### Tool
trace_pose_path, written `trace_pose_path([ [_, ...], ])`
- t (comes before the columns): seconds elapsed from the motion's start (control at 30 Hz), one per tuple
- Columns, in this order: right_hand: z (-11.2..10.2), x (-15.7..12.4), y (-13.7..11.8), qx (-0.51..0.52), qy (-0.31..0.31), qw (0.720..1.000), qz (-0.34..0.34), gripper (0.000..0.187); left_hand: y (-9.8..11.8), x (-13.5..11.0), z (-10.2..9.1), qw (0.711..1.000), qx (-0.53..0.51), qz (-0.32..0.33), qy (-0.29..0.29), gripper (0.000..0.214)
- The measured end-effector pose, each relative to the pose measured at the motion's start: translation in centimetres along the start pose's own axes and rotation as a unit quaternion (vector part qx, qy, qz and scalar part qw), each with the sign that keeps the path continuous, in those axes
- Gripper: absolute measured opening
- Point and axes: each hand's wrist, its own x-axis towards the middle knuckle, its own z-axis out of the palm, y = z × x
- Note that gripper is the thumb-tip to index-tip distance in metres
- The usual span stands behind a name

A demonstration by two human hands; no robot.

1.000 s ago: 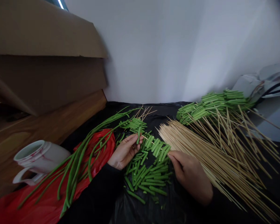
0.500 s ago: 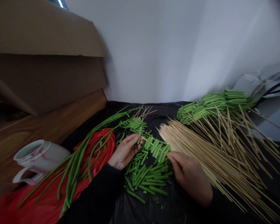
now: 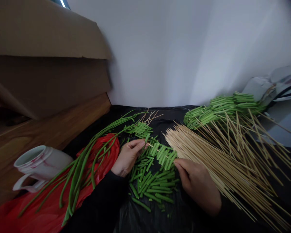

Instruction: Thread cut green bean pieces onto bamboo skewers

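Note:
My right hand (image 3: 200,184) is closed on the near end of a bamboo skewer (image 3: 152,146), which slants up and left. Several cut long bean pieces (image 3: 163,156) sit side by side across it, close to my right fingers. At the skewer's far tip, my left hand (image 3: 131,155) pinches one more bean piece (image 3: 147,138), mostly hidden by the fingers. Below the skewer lies a loose pile of cut bean pieces (image 3: 155,186). Just beyond my left hand rest finished bean skewers (image 3: 139,128), their bare sticks pointing away.
Whole long beans (image 3: 81,165) lie over a red plastic bag (image 3: 12,210) at left, beside a white mug (image 3: 43,165). Loose bamboo skewers (image 3: 208,158) spread at right, with stacked bean skewers (image 3: 220,108) behind. A cardboard box (image 3: 50,58) stands at back left; black plastic (image 3: 133,220) covers the surface.
My left fingers have turned and shifted slightly at the skewer's tip, so the pinched bean piece now shows less below them. My right hand has hardly moved.

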Motion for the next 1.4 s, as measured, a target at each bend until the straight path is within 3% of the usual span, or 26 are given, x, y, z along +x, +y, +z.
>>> trace_pose_path([
  [0.3, 0.2, -0.1, -0.2, 0.020, 0.009, 1.000, 0.006, 0.031, -0.2, 0.0, -0.2, 0.999, 0.005, -0.029, -0.023, 0.019],
  [0.67, 0.3, 0.0, -0.7, 0.042, 0.013, 0.999, -0.002, 0.029, -0.6, -0.7, 0.8, 0.988, -0.037, -0.133, -0.064, 0.017],
  [0.83, 0.3, 0.0, -0.7, 0.038, 0.019, 0.999, 0.004, 0.028, -0.3, -0.9, 1.0, 0.987, -0.052, -0.136, -0.069, 0.022],
  [1.0, 0.2, 0.0, -0.5, 0.035, 0.029, 0.999, 0.003, 0.029, 0.1, -0.8, 0.5, 0.992, -0.020, -0.100, -0.075, 0.032],
  [1.17, -0.4, 0.4, 0.0, 0.040, 0.076, 0.996, 0.006, 0.027, -0.3, -0.4, 0.4, 0.994, 0.096, -0.008, -0.041, 0.027],
  [1.3, -0.5, 0.6, 0.3, 0.041, 0.097, 0.994, 0.002, 0.025, -0.6, -0.3, 0.5, 0.965, 0.245, 0.089, -0.026, 0.020],
  [1.4, -0.4, 0.6, 0.4, 0.038, 0.101, 0.994, -0.002, 0.023, -0.8, -0.2, 0.4, 0.943, 0.305, 0.126, -0.038, 0.015],
])
